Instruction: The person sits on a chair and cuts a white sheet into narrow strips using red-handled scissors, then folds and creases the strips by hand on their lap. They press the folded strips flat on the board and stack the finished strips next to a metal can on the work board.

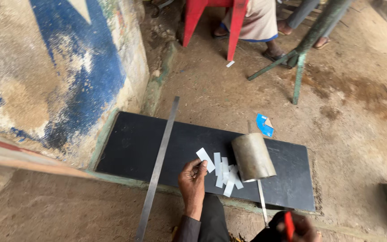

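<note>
Right hand (pixel 302 229) is seen at 5 o'clock, mostly cropped; fingers are closed on a red tool (pixel 289 225), kind not readable. Left hand (pixel 192 181) is set at 6 o'clock, fingers pinched on one white strip (pixel 205 159) at the near edge of the black board (pixel 131 148) on the floor. More white strips (pixel 227 175) are piled just right of it, touching a grey metal cylinder (pixel 252 157) lying tilted. A long steel ruler (pixel 157 168) is laid across the board at 11 o'clock. Judgement: strip is best kept flat and pinned near its end, pile left undisturbed. Red chair legs (pixel 236 27) and a person's sandalled feet are seen at 12 o'clock.
</note>
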